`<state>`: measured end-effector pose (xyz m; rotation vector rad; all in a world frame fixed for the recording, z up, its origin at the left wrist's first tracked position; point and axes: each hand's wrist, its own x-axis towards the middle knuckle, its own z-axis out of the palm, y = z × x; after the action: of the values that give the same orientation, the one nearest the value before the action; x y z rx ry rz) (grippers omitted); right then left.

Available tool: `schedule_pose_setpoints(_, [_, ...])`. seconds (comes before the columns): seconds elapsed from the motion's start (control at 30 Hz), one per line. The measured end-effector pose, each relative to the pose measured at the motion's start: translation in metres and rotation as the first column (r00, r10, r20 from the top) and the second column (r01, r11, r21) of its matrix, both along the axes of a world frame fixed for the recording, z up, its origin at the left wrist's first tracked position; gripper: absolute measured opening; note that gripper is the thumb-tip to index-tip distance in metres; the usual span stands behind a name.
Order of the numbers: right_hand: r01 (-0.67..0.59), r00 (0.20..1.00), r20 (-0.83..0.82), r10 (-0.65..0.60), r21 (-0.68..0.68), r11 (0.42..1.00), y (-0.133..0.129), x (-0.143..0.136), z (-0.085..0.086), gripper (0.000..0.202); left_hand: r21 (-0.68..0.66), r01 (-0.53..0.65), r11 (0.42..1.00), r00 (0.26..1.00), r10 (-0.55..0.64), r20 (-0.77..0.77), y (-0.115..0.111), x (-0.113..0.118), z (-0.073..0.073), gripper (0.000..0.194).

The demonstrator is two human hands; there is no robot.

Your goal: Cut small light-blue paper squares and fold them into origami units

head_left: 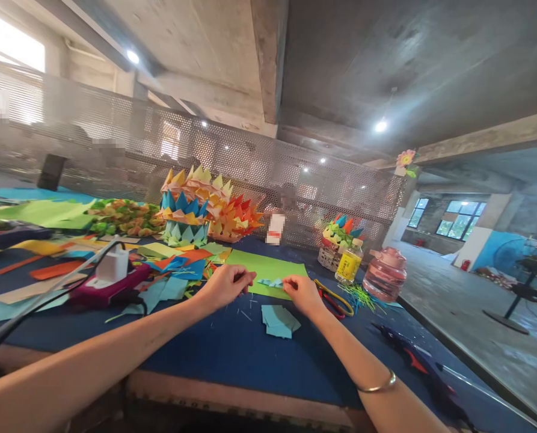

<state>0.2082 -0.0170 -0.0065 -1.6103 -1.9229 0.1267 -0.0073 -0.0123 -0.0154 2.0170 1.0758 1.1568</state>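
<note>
Two bare hands are held over a dark blue tabletop point(205, 355), with the left hand point(231, 282) kept a little apart from the right hand point(303, 293). The left fingers are curled toward the thumb; whether anything is grasped between them cannot be told. By the right fingertips, the end of some small folded light-blue paper pieces point(270, 282) is met, but whether they are pinched or merely touched cannot be made out. These pieces are seen between the two hands, in front of a flat bright-green paper sheet point(268, 264).

Nearer the table's front edge, a loose stack of light-blue paper pieces point(281, 320) is laid. Beside the right hand, scissors with yellow and red handles point(334, 299) are placed, followed by thin green and blue paper strips point(362, 297), a clear bottle with a yellow label point(349, 263) and a translucent pink lidded bottle point(385, 275). A dark glue gun with a red trigger point(430, 373) is set down farther right. On the left, scraps of coloured paper point(54, 269) are strewn around a magenta power strip point(108, 290).
</note>
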Motion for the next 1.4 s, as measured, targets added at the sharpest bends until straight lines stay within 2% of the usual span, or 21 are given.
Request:
schedule_pose_setpoints(0.17, [0.011, 0.997, 0.074, -0.010, -0.007, 1.000, 0.000, 0.001, -0.002, 0.019, -0.005, 0.021, 1.000, 1.000, -0.021, -0.007, 0.000, 0.000, 0.000, 0.040])
schedule_pose_setpoints(0.27, [-0.039, 0.993, 0.106, 0.042, -0.025, 0.999, -0.005, -0.001, 0.005, 0.015, -0.004, 0.029, 1.000, 0.999, -0.029, -0.016, -0.001, 0.000, 0.001, 0.040])
schedule_pose_setpoints(0.33, [-0.130, 0.983, 0.118, 0.143, -0.112, 0.985, -0.010, -0.002, 0.011, 0.017, -0.001, 0.025, 1.000, 0.999, -0.025, -0.027, -0.002, -0.001, 0.003, 0.040])
schedule_pose_setpoints(0.43, [-0.313, 0.927, 0.111, 0.358, -0.296, 0.902, -0.018, -0.002, 0.019, 0.035, 0.008, 0.023, 1.000, 0.999, -0.022, -0.044, -0.005, -0.001, 0.005, 0.039])
schedule_pose_setpoints(0.5, [-0.330, 0.914, 0.125, 0.387, -0.328, 0.885, -0.021, -0.001, 0.022, 0.039, 0.012, 0.032, 0.999, 0.998, -0.032, -0.050, -0.007, 0.000, 0.005, 0.039])
schedule_pose_setpoints(0.6, [-0.314, 0.921, 0.126, 0.368, -0.318, 0.895, -0.021, 0.001, 0.021, 0.023, 0.013, 0.041, 0.999, 0.998, -0.040, -0.052, -0.007, 0.000, 0.004, 0.039])
schedule_pose_setpoints(0.7, [-0.369, 0.914, 0.061, 0.401, -0.290, 0.883, -0.016, 0.003, 0.018, 0.015, 0.011, 0.043, 0.999, 0.997, -0.042, -0.064, -0.005, 0.000, 0.003, 0.039])
schedule_pose_setpoints(0.83, [-0.436, 0.892, 0.024, 0.451, -0.217, 0.874, -0.013, 0.003, 0.016, 0.026, 0.025, 0.072, 0.997, 0.993, -0.070, -0.090, -0.005, 0.000, 0.003, 0.034])
schedule_pose_setpoints(0.97, [-0.501, 0.852, 0.063, 0.520, -0.192, 0.844, -0.014, 0.000, 0.017, 0.029, 0.071, 0.102, 0.992, 0.988, -0.093, -0.124, -0.005, 0.001, 0.003, 0.029])
schedule_pose_setpoints(1.07, [-0.481, 0.865, 0.085, 0.495, -0.146, 0.865, -0.015, -0.001, 0.019, 0.030, 0.096, 0.127, 0.987, 0.983, -0.112, -0.143, -0.006, 0.001, 0.004, 0.027])
schedule_pose_setpoints(1.17, [-0.385, 0.921, -0.066, 0.384, -0.017, 0.923, -0.015, -0.005, 0.020, 0.031, 0.078, 0.127, 0.989, 0.984, -0.115, -0.136, -0.010, 0.001, 0.007, 0.026])
schedule_pose_setpoints(1.23, [-0.345, 0.914, -0.217, 0.343, 0.027, 0.938, -0.016, -0.010, 0.018, 0.037, 0.053, 0.129, 0.990, 0.987, -0.123, -0.103, -0.014, 0.002, 0.009, 0.027])
schedule_pose_setpoints(1.3, [-0.375, 0.876, -0.318, 0.363, 0.023, 0.927, -0.019, -0.020, 0.013, 0.052, 0.037, 0.170, 0.985, 0.984, -0.167, -0.057, -0.017, 0.003, 0.011, 0.030])
schedule_pose_setpoints(1.4, [-0.467, 0.823, -0.375, 0.428, -0.015, 0.884, -0.026, -0.035, 0.004, 0.057, 0.012, 0.266, 0.964, 0.964, -0.266, -0.001, -0.017, 0.005, 0.010, 0.030])
